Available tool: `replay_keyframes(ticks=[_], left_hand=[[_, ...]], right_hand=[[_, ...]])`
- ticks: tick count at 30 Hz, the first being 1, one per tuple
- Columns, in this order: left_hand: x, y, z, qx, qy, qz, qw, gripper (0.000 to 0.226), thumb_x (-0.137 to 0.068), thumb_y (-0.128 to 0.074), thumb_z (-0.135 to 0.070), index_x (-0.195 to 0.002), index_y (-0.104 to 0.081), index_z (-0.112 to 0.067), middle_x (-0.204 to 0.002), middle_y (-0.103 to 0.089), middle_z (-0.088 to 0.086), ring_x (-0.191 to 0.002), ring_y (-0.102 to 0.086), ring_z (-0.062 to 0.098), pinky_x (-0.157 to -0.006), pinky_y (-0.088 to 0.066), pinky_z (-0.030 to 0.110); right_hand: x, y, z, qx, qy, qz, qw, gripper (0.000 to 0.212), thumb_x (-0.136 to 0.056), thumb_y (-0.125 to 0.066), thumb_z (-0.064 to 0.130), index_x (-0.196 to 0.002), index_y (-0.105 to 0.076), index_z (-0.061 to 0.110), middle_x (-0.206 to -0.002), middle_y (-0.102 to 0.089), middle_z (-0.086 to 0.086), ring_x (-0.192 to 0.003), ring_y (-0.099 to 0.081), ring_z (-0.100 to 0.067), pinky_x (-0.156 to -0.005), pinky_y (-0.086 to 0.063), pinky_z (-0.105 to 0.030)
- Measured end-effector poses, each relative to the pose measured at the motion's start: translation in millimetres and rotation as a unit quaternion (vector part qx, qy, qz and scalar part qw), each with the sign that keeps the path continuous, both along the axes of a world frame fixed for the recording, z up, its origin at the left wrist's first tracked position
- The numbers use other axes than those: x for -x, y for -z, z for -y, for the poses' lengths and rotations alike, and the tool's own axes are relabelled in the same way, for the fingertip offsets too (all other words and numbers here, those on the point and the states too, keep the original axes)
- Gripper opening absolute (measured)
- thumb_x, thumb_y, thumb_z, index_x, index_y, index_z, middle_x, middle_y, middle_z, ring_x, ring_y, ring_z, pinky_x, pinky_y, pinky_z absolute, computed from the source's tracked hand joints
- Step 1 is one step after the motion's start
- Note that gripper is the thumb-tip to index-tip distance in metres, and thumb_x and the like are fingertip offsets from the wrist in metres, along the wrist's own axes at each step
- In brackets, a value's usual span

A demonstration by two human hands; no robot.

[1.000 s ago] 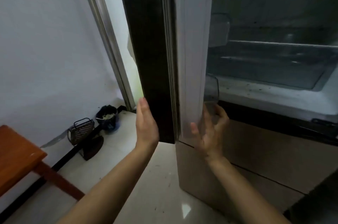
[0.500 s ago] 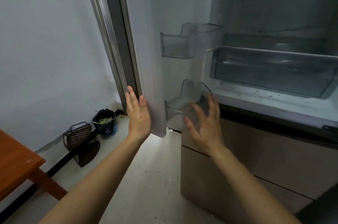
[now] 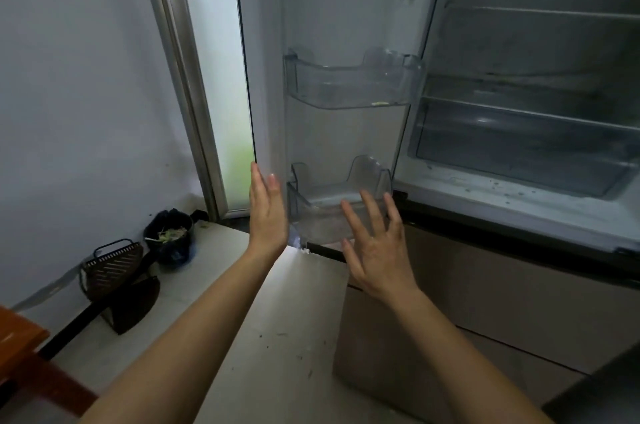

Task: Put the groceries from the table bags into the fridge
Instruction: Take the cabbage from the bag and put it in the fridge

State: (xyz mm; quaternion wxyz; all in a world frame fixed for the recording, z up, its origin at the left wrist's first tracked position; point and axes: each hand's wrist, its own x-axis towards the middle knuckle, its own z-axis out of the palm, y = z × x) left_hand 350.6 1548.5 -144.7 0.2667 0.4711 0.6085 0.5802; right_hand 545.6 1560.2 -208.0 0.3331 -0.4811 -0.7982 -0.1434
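The fingers of my left hand (image 3: 267, 215) were straight and close together, their tips at the outer edge of the fridge door (image 3: 346, 7). My right hand (image 3: 377, 250) was spread, fingers apart, holding nothing, just in front of the lower door bin (image 3: 322, 207). The fridge (image 3: 519, 212) stood open ahead on my right, its clear drawer (image 3: 519, 146) inside.

- The fridge door (image 3: 268, 42) stands open, with 2 clear bins: upper bin (image 3: 349, 87) and lower bin (image 3: 322, 215).
- The left hand (image 3: 266, 215) is flat, fingers straight, at the door's outer edge.
- The right hand (image 3: 377, 250) has its fingers spread in front of the lower bin, holding nothing.
- A clear drawer (image 3: 519, 146) sits inside the fridge.
- A dark trash bin (image 3: 171, 240) stands on the floor by the wall.
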Motion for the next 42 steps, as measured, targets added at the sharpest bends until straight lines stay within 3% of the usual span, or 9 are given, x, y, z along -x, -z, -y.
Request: replay_keyframes(ticks=[4, 6, 9, 15, 19, 24, 30, 37, 42], left_hand=[[9.4, 2.8, 9.5, -0.007, 0.014, -0.063, 0.998, 0.067, -0.102, -0.021, -0.056, -0.158, 0.001, -0.029, -0.166, -0.004, -0.008, -0.151, -0.005, 0.008, -0.124, -0.007, 0.033], [20.6, 5.4, 21.0, 0.010, -0.005, -0.156, 0.988, 0.065, -0.103, -0.022, -0.056, -0.159, -0.007, -0.026, -0.166, -0.013, -0.004, -0.152, -0.012, 0.013, -0.123, -0.012, 0.036], [38.1, 11.0, 54.4, 0.028, -0.078, -0.302, 0.950, 0.066, -0.100, -0.020, -0.057, -0.157, -0.020, -0.024, -0.164, -0.022, 0.001, -0.152, -0.016, 0.018, -0.123, -0.016, 0.046], [77.0, 28.8, 166.2, 0.088, -0.178, -0.424, 0.884, 0.061, -0.102, -0.022, -0.054, -0.156, -0.023, -0.026, -0.164, -0.020, 0.001, -0.151, -0.013, 0.019, -0.121, -0.016, 0.054], [111.5, 41.4, 261.0, 0.160, -0.247, -0.449, 0.844, 0.063, -0.101, -0.021, -0.055, -0.156, -0.026, -0.026, -0.165, -0.018, 0.004, -0.152, -0.011, 0.021, -0.122, -0.011, 0.051], [175.5, 33.2, 377.6, 0.233, -0.338, -0.461, 0.787, 0.064, -0.100, -0.018, -0.058, -0.156, -0.026, -0.027, -0.166, -0.012, 0.004, -0.153, -0.009, 0.022, -0.121, -0.015, 0.054], [251.8, 32.0, 498.1, 0.263, -0.438, -0.436, 0.741, 0.066, -0.099, -0.023, -0.056, -0.154, -0.030, -0.020, -0.165, -0.014, 0.011, -0.152, -0.009, 0.028, -0.120, -0.014, 0.056], [362.5, 49.8, 600.4, 0.300, -0.462, -0.409, 0.728, 0.071, -0.098, -0.019, -0.059, -0.156, -0.028, -0.018, -0.166, -0.009, 0.013, -0.152, -0.006, 0.029, -0.120, -0.011, 0.055], [436.9, 52.9, 640.0, 0.323, -0.442, -0.396, 0.737, 0.074, -0.097, -0.010, -0.064, -0.158, -0.016, -0.024, -0.167, 0.002, 0.008, -0.153, 0.002, 0.025, -0.122, -0.003, 0.052]], right_hand=[[-2.5, -3.9, 6.0, 0.019, -0.021, -0.031, 0.999, 0.065, -0.095, -0.048, 0.041, -0.155, -0.024, 0.035, -0.164, -0.020, -0.005, -0.152, -0.006, -0.037, -0.116, -0.020, -0.050], [-1.8, -6.7, 11.5, 0.031, -0.025, -0.051, 0.998, 0.062, -0.096, -0.046, 0.042, -0.155, -0.030, 0.031, -0.165, -0.017, -0.008, -0.153, -0.005, -0.036, -0.118, -0.021, -0.053], [6.7, -8.0, 25.3, 0.025, -0.022, -0.053, 0.998, 0.063, -0.096, -0.044, 0.045, -0.153, -0.035, 0.020, -0.165, -0.013, -0.017, -0.154, -0.005, -0.035, -0.122, -0.015, -0.056], [63.8, 14.9, 72.6, 0.062, -0.111, -0.064, 0.990, 0.070, -0.094, -0.053, 0.048, -0.154, -0.032, 0.020, -0.166, -0.006, -0.016, -0.155, -0.002, -0.033, -0.124, -0.006, -0.050], [131.9, 30.9, 116.4, 0.099, -0.207, -0.064, 0.971, 0.068, -0.095, -0.050, 0.046, -0.153, -0.034, 0.017, -0.166, -0.011, -0.016, -0.154, -0.005, -0.033, -0.124, 0.000, -0.044], [231.2, 30.3, 190.6, 0.135, -0.324, -0.025, 0.936, 0.065, -0.097, -0.045, 0.047, -0.154, -0.033, 0.017, -0.164, -0.019, -0.014, -0.152, -0.014, -0.031, -0.120, -0.024, -0.051], [341.6, 25.0, 279.9, 0.117, -0.422, 0.012, 0.899, 0.066, -0.097, -0.048, 0.046, -0.154, -0.031, 0.018, -0.161, -0.026, -0.015, -0.149, -0.022, -0.032, -0.120, -0.026, -0.050], [473.4, 27.8, 365.9, 0.098, -0.463, 0.054, 0.879, 0.069, -0.094, -0.058, 0.044, -0.153, -0.034, 0.017, -0.159, -0.031, -0.017, -0.144, -0.029, -0.033, -0.116, -0.031, -0.050], [544.2, 21.4, 405.7, 0.109, -0.466, 0.103, 0.872, 0.071, -0.093, -0.056, 0.044, -0.154, -0.026, 0.021, -0.158, -0.031, -0.014, -0.145, -0.031, -0.031, -0.117, -0.028, -0.044]])
